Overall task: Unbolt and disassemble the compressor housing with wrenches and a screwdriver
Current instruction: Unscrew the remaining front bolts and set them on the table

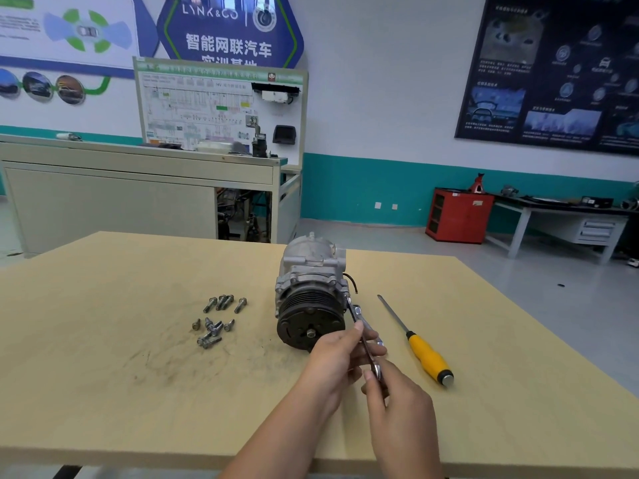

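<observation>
White wall (380,98) with teal band (363,188), grey floor (553,271), red cabinet (456,216), dark poster (553,70), beige workbench (138,188).

This is an automotive training workshop. A blue wall sign (228,32) carries a car brand's name above Chinese characters, and a panel (86,31) beside it shows a car from above. A demonstration board (207,108) bears a printed wiring diagram and mounted parts. By the far wall stand a red tool cabinet (460,216) with a jack stand (479,183) on top and a grey bench with drawers (596,229). The near wooden bench (138,375) holds a compressor (311,299), loose bolts (216,319) and a screwdriver (422,347).
</observation>
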